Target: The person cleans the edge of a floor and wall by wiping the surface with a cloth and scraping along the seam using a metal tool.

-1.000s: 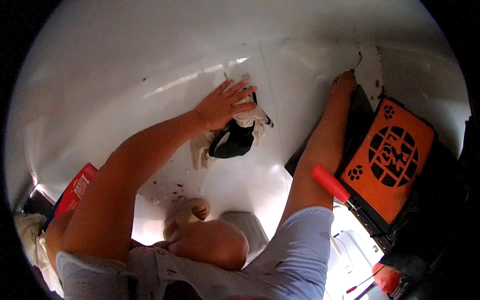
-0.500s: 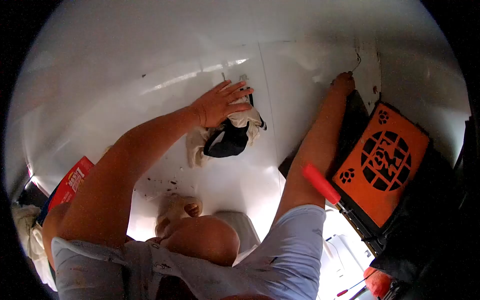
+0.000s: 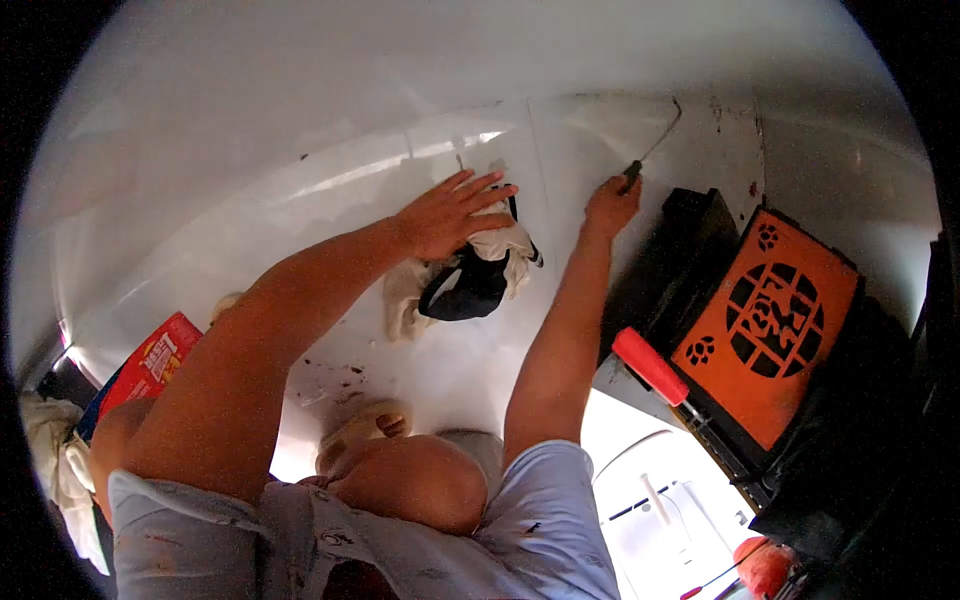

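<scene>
My left hand (image 3: 458, 216) lies with its fingers spread on a crumpled cream and black cloth (image 3: 470, 285), which rests on the white surface. My right hand (image 3: 612, 206) is closed round the dark handle of a hooked pick (image 3: 657, 140). Its thin metal shaft reaches up and to the right and bends at the tip, close to a dark line along the white surface. Dark marks show to the right of the tip.
An orange panel (image 3: 755, 330) with a cut-out design stands at right beside a black box (image 3: 680, 240). A red-handled tool (image 3: 650, 366) lies against it. Dark crumbs (image 3: 340, 378) dot the white floor. A red package (image 3: 150, 362) and pale cloth (image 3: 62, 450) are at left.
My right hand has moved left, away from the right corner, with the hooked pick now plainly visible. My left hand stays on the cloth.
</scene>
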### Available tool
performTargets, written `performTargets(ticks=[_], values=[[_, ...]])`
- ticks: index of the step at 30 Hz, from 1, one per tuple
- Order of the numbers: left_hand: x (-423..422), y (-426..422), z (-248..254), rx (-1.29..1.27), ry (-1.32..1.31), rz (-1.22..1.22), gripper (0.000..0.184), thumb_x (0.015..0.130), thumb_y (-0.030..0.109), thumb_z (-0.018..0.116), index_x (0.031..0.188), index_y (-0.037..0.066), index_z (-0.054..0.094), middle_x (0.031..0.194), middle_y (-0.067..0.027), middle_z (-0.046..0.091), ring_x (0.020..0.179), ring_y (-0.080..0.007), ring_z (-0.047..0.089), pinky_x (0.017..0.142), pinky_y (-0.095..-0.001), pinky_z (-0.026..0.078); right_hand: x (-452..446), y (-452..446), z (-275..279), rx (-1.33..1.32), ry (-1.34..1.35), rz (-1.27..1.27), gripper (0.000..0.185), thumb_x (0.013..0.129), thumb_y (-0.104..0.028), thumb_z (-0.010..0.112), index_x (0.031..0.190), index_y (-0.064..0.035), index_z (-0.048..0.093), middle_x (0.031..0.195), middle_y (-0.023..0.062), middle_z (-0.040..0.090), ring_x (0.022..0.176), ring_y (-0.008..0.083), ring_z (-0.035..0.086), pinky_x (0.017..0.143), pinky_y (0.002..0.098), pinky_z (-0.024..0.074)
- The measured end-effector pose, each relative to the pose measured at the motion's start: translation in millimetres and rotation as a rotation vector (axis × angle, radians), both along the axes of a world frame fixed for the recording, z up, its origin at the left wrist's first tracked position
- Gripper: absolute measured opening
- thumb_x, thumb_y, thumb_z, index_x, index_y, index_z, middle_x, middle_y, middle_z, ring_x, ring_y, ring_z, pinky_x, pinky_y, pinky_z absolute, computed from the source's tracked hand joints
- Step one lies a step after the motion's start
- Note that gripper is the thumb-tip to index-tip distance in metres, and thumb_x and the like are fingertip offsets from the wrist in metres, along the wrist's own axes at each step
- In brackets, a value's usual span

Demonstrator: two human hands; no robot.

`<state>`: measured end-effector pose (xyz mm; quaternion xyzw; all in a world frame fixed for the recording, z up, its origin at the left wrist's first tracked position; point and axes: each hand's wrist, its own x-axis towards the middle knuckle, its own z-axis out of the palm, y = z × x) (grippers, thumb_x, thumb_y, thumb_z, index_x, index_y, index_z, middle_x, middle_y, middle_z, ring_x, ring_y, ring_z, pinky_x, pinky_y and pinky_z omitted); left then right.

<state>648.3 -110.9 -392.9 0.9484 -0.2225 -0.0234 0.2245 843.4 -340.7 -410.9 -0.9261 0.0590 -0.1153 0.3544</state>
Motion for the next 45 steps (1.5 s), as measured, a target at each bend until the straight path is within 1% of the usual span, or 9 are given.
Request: performTargets(ticks=[15,18,20,21,27,30,37,41,45], values=[[-8.5,-13.8,13.9,0.124,0.107,0.073,0.078,0.079,0.017,0.079,0.148,0.026,0.044,0.167,-0.0085,0.019,0.154,-0.0341,0.017,0.117,-0.0578,0.032,-225.1,63.6,125.0,0.194,0.538,0.256,0.05,0.104,-0.023,0.048,0.147,0.0017,0.044,0.143,0.0285,0.053,0.131,0.0443,0.051,0.109,0.0443,0.0422],[-12.1,-17.1,23.3,0.163,0.149,0.064,0.074,0.081,0.018,0.076,0.148,0.025,0.045,0.162,-0.0123,0.029,0.149,-0.0376,0.028,0.109,-0.0596,0.04,-238.3,50.8,165.0,0.311,0.701,0.199,0.047,0.106,-0.026,0.047,0.145,-0.0016,0.044,0.105,0.0181,0.066,0.088,0.0289,0.065,0.075,0.0367,0.0518],[-20.0,-12.7,29.8,0.199,0.181,0.022,0.072,0.083,0.019,0.075,0.148,0.024,0.045,0.157,-0.0144,0.037,0.144,-0.0393,0.035,0.105,-0.0601,0.043,-247.7,45.2,201.4,0.555,0.867,0.077,0.045,0.106,-0.027,0.047,0.144,-0.0026,0.044,0.081,0.009,0.063,0.061,0.0178,0.06,0.052,0.0305,0.0472],[-23.0,-9.3,31.4,0.186,0.172,0.004,0.072,0.082,0.022,0.077,0.147,0.021,0.046,0.15,-0.0172,0.043,0.139,-0.0394,0.041,0.099,-0.0589,0.048,-253.3,48.0,211.0,0.679,0.832,-0.034,0.042,0.107,-0.029,0.047,0.141,-0.0041,0.045,0.065,-0.0012,0.047,0.047,0.0066,0.039,0.04,0.0236,0.0292],[-13.1,25.0,80.9,0.104,0.429,0.001,0.077,0.082,0.026,0.079,0.148,0.015,0.042,0.139,-0.0212,0.049,0.124,-0.0399,0.054,0.087,-0.0515,0.055,-284.3,21.3,223.8,0.825,0.728,-0.119,0.033,0.107,-0.025,0.042,0.133,-0.0055,0.046,0.068,-0.0003,0.047,0.048,0.0078,0.037,0.042,0.025,0.0289],[6.4,29.3,93.8,-0.06,0.223,0.068,0.079,0.081,0.026,0.078,0.149,0.017,0.04,0.132,-0.0201,0.053,0.115,-0.0404,0.059,0.083,-0.0511,0.056,-295.7,19.6,214.5,0.823,0.708,-0.127,0.018,0.107,-0.025,0.041,0.114,-0.0088,0.046,0.073,0.0016,0.047,0.052,0.0081,0.036,0.046,0.0245,0.0308],[80.4,-3.9,172.5,-0.019,-0.549,0.076,0.055,0.083,0.016,0.069,0.135,0.029,0.057,0.13,-0.0118,0.052,0.106,-0.0311,0.06,0.08,-0.0437,0.056,-313.8,12.0,181.3,0.895,0.682,-0.219,0.021,0.108,-0.028,0.044,0.12,-0.0107,0.047,0.074,0.0019,0.048,0.055,0.0094,0.038,0.048,0.0253,0.0329],[144.8,-20.6,190.9,0.172,-0.863,0.05,0.032,0.089,0.021,0.063,0.119,0.032,0.07,0.143,0.0036,0.049,0.123,-0.0275,0.05,0.084,-0.0369,0.054,-314.6,-0.6,170.2,0.959,0.678,-0.213,0.035,0.108,-0.025,0.044,0.138,-0.0088,0.042,0.073,0.0012,0.048,0.054,0.0097,0.04,0.046,0.0258,0.0334],[192.7,-32.7,218.9,0.533,-0.833,0.038,0.038,0.089,0.026,0.063,0.126,0.025,0.066,0.136,0.0018,0.052,0.121,-0.0246,0.048,0.087,-0.0347,0.05,-318.9,-4.5,175.8,0.943,0.678,-0.22,0.036,0.108,-0.025,0.044,0.141,-0.0095,0.041,0.072,0.0008,0.047,0.053,0.0097,0.04,0.046,0.0262,0.0327]])
